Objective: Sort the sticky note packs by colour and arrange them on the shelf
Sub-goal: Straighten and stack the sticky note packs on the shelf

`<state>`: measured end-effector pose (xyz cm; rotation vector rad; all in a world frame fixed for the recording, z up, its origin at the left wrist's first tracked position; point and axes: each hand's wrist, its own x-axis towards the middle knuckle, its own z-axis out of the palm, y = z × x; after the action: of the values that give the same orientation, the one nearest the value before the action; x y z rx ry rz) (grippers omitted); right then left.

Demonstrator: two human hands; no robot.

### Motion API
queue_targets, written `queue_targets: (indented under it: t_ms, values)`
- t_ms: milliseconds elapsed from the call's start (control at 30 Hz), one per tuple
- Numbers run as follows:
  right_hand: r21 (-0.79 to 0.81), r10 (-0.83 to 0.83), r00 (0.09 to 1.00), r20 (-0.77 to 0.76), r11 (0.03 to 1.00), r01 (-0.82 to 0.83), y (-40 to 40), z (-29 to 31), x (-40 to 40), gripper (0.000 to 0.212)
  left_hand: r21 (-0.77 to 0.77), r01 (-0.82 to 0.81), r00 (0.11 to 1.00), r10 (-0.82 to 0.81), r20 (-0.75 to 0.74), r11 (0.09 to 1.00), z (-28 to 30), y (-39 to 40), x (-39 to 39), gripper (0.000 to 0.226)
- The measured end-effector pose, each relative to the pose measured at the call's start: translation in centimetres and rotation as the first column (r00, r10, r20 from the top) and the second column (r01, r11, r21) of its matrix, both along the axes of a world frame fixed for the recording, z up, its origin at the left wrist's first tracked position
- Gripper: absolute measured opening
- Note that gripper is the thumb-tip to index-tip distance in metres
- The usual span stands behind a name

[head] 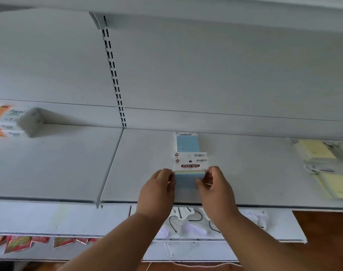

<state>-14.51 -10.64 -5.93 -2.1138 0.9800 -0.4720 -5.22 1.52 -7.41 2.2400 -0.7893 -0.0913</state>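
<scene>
Blue pack in hand: a blue sticky note pack [186, 178] with a white "STICKY NOTE" header card, lying between the two hands near the front of the white shelf [245, 173].
Left hand [158, 189]: pinches the pack's left edge, fingers curled round it.
Right hand [213, 184]: pinches the pack's right edge, thumb on its top face.
Second blue pack [187, 143]: lies flat just behind the held one, its header touching or overlapping the held pack's header.
Yellow packs [323, 167]: lie on the same shelf far to the right, well apart from the hands.
Tissue packs [12, 122]: stacked at the far left of the shelf.
</scene>
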Motion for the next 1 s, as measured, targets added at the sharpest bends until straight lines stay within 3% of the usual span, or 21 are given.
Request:
queue_targets:
  t_ms: [167, 367, 533, 633, 700, 867, 933, 1000]
  values:
    - [-0.03, 0.001, 1.0, 0.025, 1.0, 0.0, 0.0, -0.4, 0.0, 0.017, -0.017, -0.009, 1.0, 0.009, 0.012, 1.0, -0.1, 0.0, 0.2, 0.008]
    - [-0.04, 0.026, 0.979, 0.201, 0.999, -0.018, -0.7, 1.1, -1.7, 0.027, -0.135, -0.04, 0.997, 0.047, 0.053, 0.99, 0.7, -0.3, -1.1, 0.002]
    - [-0.048, 0.071, 0.997, 0.039, 0.996, -0.069, -1.4, 0.2, -2.0, 0.023, -0.018, -0.04, 0.999, 0.04, 0.024, 0.999, 0.3, -0.4, -1.9, 0.011]
    - [-0.046, 0.07, 0.997, 0.032, 0.997, -0.069, -1.6, 0.3, -1.9, 0.018, 0.058, -0.069, 0.995, 0.064, 0.073, 0.996, 0.9, -0.7, -1.8, 0.016]
    - [-0.024, 0.061, 0.998, 0.029, 0.998, -0.06, -1.7, 0.6, -1.7, 0.018, 0.169, -0.06, 0.998, 0.058, 0.016, 0.984, 1.2, -1.0, -1.5, 0.021]
    - [-0.056, 0.075, 0.968, -0.239, 0.994, -0.091, -2.4, 0.5, -0.7, 0.023, 0.395, -0.021, 0.998, 0.044, -0.047, 0.918, 1.5, -2.1, -1.0, 0.023]
    - [-0.047, 0.087, 0.955, -0.285, 0.993, -0.104, -2.7, 0.6, -0.3, 0.037, 0.415, -0.022, 0.997, 0.05, -0.058, 0.909, 1.8, -2.2, -0.7, 0.024]
    - [-0.065, 0.089, 0.944, -0.316, 0.991, -0.115, -3.1, 0.7, -0.4, 0.032, 0.387, -0.025, 0.997, 0.054, -0.063, 0.922, 1.8, -1.8, -0.5, 0.026]
